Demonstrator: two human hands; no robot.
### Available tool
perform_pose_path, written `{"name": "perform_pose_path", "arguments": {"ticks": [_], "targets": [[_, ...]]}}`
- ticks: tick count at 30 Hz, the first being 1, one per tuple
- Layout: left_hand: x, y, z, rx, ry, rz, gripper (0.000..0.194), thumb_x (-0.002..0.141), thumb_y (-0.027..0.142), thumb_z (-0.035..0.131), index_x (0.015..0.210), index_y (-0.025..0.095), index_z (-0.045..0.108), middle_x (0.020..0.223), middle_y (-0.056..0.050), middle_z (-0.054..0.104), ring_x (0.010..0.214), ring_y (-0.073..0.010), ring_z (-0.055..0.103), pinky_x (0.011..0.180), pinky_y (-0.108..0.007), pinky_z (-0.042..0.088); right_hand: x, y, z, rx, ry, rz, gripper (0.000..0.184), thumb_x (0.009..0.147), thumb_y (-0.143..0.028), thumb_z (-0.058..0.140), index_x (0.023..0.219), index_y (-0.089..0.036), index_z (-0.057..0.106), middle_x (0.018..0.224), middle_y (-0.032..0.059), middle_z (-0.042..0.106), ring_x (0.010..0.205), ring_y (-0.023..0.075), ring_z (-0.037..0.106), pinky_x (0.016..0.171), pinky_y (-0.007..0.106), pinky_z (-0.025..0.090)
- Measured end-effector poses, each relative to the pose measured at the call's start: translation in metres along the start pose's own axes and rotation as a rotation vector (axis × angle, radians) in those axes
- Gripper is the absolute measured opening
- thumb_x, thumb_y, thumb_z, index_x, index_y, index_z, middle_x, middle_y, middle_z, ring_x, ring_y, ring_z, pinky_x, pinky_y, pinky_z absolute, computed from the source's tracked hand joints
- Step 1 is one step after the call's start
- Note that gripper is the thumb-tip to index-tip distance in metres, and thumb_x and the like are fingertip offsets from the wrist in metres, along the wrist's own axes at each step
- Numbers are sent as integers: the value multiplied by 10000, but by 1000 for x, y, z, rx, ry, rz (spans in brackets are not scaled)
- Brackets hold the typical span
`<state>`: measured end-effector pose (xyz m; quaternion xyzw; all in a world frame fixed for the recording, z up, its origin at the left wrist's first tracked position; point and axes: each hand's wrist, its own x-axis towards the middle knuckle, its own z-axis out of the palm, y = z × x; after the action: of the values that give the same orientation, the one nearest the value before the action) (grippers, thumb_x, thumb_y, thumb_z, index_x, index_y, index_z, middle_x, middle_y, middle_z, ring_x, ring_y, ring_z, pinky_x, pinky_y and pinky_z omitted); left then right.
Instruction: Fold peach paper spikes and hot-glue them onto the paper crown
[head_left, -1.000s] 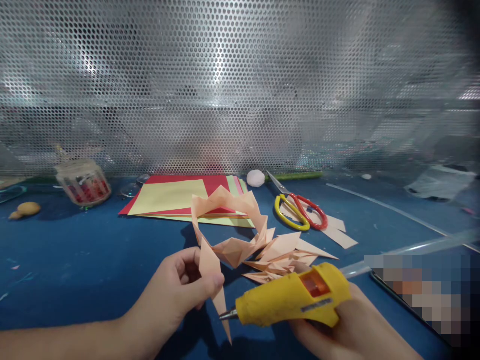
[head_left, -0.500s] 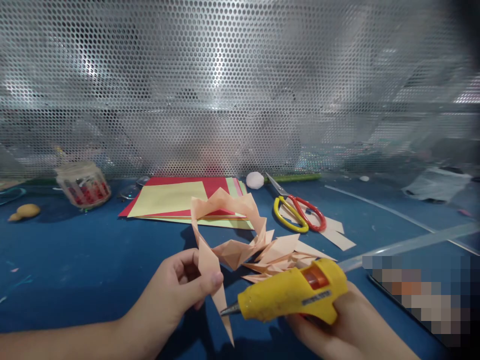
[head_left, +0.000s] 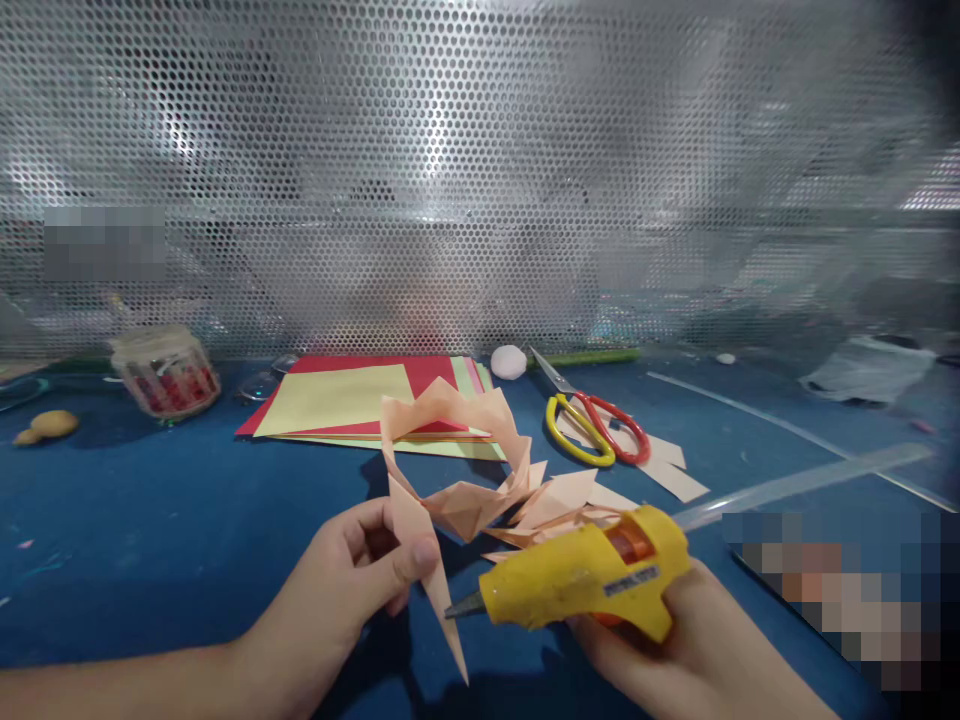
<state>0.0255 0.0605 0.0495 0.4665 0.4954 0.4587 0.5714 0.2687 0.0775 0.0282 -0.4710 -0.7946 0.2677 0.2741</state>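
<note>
My left hand [head_left: 375, 560] pinches a folded peach paper strip [head_left: 448, 622] between thumb and fingers, its pointed end hanging down toward me. In my right hand [head_left: 675, 630] is a yellow hot glue gun [head_left: 585, 575], whose metal nozzle meets or nearly meets the strip's lower part. A clear glue stick [head_left: 810, 485] sticks out from the gun's rear. Just beyond my left hand stands a ring of folded peach paper [head_left: 457, 405], with the strip's upper end at its near left side. Loose folded peach pieces [head_left: 562, 495] lie right of the ring, partly behind the gun.
Coloured paper sheets [head_left: 337, 400] lie behind the ring. Scissors [head_left: 596, 425] rest on pale paper scraps [head_left: 671, 470]. A jar with red contents [head_left: 169, 375] stands left, near a tan gourd-shaped object [head_left: 54, 425]. A white ball [head_left: 508, 362] sits before the perforated metal screen [head_left: 435, 200].
The glue gun's nozzle has moved slightly up along the strip, and the gun has tilted a little. My left hand keeps its pinch, and the ring stays in place.
</note>
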Motion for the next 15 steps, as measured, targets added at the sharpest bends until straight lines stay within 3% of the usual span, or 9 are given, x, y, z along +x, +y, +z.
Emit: {"name": "perform_pose_path", "arguments": {"ticks": [4,12,15], "targets": [[0,1,0,-8,10,-6,533,629,631,845,608,196,539,535,96,391,533,-83,253,502,-206,238,1,4,-3,-18,-60,-5,285,875,-346,471,661,-251,633,637,9,696,731,247,758,651,265,597],[1,-1,-1,-36,37,-4,566,581,677,855,609,197,557,532,92,417,528,-81,269,505,-199,258,-1,5,-1,8,16,14,288,857,-368,509,644,-249,662,616,15,705,660,237,739,601,259,585],[3,-1,1,-43,55,-12,577,565,690,856,604,197,558,527,90,417,522,-80,270,501,-198,268,0,2,-1,36,29,43,279,847,-369,517,696,-236,710,699,28,761,611,221,727,566,257,570]]}}
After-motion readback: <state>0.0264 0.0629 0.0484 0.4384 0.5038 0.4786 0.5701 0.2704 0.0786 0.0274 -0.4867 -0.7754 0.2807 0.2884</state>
